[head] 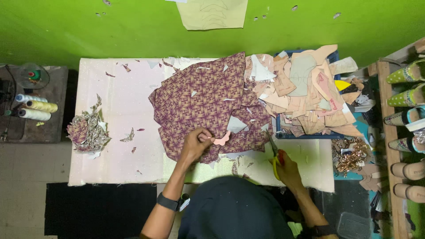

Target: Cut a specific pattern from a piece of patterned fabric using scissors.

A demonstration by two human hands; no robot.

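While left hand [195, 144] pinches pink template [221, 140], right hand [285, 166] grips scissors [274, 152]

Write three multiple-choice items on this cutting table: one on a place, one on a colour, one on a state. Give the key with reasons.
1. Where does the heap of tan paper pattern pieces lie?
A. left end of the table
B. right end, beside the fabric
C. on the floor

2. What colour are the handles of the scissors?
A. yellow
B. blue
C. black

3. What does the left hand hold?
A. a thread spool
B. nothing
C. a small pink cut-out shape

Key: B, the heap sits right of the maroon woven-print fabric; A, yellow loops show in the right hand; C, the fingers pinch the pink piece over the fabric.
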